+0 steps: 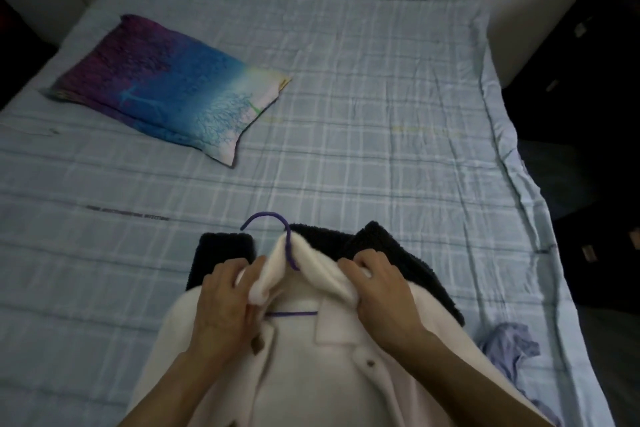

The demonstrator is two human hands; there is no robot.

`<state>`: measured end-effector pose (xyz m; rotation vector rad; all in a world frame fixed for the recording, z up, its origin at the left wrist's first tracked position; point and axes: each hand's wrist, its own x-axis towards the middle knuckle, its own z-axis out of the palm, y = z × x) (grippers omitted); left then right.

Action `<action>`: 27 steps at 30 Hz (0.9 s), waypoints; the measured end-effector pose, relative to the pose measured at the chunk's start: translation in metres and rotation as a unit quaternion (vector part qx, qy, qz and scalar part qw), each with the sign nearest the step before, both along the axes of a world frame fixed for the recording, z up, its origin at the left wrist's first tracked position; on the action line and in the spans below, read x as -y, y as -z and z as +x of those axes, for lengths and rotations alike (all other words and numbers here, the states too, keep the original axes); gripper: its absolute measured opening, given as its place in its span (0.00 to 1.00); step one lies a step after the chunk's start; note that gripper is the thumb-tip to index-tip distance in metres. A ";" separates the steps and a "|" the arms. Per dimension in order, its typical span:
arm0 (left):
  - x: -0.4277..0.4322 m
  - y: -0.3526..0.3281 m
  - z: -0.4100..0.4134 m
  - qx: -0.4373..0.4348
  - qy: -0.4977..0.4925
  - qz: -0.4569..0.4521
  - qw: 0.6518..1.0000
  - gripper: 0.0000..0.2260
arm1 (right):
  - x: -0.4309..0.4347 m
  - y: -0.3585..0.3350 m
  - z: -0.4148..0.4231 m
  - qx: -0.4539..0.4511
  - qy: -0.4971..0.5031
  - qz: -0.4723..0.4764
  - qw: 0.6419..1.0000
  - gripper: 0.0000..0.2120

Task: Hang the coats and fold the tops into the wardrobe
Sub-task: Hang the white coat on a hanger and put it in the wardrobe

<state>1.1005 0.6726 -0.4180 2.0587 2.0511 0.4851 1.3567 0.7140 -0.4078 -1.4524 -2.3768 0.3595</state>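
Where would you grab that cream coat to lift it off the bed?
By the purple hanger hook sticking out past the collar of the cream coat, coming from above at the far end. It lies clear of fabric, and the hanger's bar already sits inside the shoulders.

Legible text, labels, brands, numbers: none. Dark stitched strip on the bed sheet point(128, 212): possibly lettering, too blurred to read. Pillow point(166, 87): printed tree pattern only.
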 end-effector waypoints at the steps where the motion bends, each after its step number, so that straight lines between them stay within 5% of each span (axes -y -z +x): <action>1: 0.005 -0.011 0.001 0.002 0.008 0.007 1.000 0.30 | 0.007 -0.011 0.002 -0.004 0.006 0.008 1.000 0.24; 5: 0.019 -0.063 0.003 0.054 0.049 0.062 0.995 0.12 | 0.033 -0.056 0.010 -0.031 0.026 0.041 0.998 0.28; 9: 0.037 -0.117 0.011 0.073 0.078 0.122 0.987 0.11 | 0.059 -0.110 0.021 -0.043 0.037 0.060 0.997 0.26; 14: 0.068 -0.176 0.018 0.014 0.114 0.215 0.970 0.22 | 0.102 -0.178 0.036 -0.064 0.046 0.094 0.993 0.24; 27: 0.167 -0.292 0.062 0.000 0.216 0.412 0.885 0.26 | 0.264 -0.299 0.081 -0.088 0.127 0.205 0.967 0.25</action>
